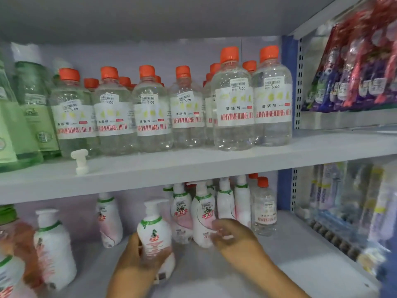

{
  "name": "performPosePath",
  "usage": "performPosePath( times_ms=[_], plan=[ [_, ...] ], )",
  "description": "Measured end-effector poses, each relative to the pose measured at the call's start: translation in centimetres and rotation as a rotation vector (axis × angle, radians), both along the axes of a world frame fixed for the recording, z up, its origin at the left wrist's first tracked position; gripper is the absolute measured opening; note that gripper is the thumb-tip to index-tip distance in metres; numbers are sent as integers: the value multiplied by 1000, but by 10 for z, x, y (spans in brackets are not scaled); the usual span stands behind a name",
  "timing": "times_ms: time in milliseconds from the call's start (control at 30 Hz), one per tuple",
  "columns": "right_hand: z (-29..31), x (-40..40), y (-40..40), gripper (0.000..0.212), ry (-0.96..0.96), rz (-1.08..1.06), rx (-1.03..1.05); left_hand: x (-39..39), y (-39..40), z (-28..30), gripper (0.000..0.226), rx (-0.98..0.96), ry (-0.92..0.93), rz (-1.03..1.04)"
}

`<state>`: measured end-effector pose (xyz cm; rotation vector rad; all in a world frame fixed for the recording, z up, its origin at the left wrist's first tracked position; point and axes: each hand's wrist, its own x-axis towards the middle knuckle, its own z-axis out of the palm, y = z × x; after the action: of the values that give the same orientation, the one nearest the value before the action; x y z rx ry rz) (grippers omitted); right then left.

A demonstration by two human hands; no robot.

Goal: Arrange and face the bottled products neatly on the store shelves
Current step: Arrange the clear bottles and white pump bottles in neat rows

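1. A white pump bottle [155, 232] stands at the front of the lower shelf [300, 250], apart from the cluster of pump bottles [203, 214] behind it, probably being turned label-forward.
2. The left hand [137, 254] wraps its fingers round this bottle's body.
3. The right hand [233, 235] reaches, fingers loosely spread, touching a bottle in the cluster; blur hides any grip.
4. Above, orange-capped clear bottles [234, 100] already face outward.

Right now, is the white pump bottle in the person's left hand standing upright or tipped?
Roughly upright: the white pump bottle has its pump head on top, gripped by the left hand.
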<state>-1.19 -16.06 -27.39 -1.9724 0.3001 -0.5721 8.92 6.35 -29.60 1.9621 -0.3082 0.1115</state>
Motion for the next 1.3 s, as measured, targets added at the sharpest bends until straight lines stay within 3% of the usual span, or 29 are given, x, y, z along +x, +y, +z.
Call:
performPosePath(
  times_ms=[100,133,167,233,400,533,600,667,767,933,1033,1133,1200,1300],
  plan=[
    [21,-5,-62,18,-214,-449,-59,32,29,7,68,9,1,21],
    [26,-7,-82,17,-188,-533,-64,38,33,11,64,-3,-3,1],
    [24,-4,-100,36,-123,-559,-92,43,38,13,57,-14,5,-20],
    [18,-2,-118,68,-7,-504,-108,46,43,15,47,-47,-38,-47],
    [6,-3,-114,48,47,-400,-90,38,39,11,67,-37,-193,26],
    [12,-18,-90,37,144,-346,-124,-14,-3,7,35,-166,-289,-130],
    [18,-33,-65,40,205,-152,-174,-31,-36,-7,56,-78,-258,-248],
    [26,-51,-52,53,359,77,-174,-46,-65,-17,93,-3,-175,-342],
    [36,-58,-74,46,494,182,-181,-72,-97,-16,102,-95,-19,-423],
    [31,0,-154,40,247,-221,-28,-74,-104,-19,90,-187,48,-192],
    [23,35,-172,52,114,-144,155,-72,-99,-20,84,-181,65,-156],
    [-6,59,-189,61,54,-49,141,-70,-99,-22,83,-168,64,-119],
    [-23,67,-198,55,48,-37,98,-66,-98,-25,89,-162,84,-118],
    [-12,57,-189,29,63,-38,138,-65,-99,-23,91,-144,73,-140]
  ],
)
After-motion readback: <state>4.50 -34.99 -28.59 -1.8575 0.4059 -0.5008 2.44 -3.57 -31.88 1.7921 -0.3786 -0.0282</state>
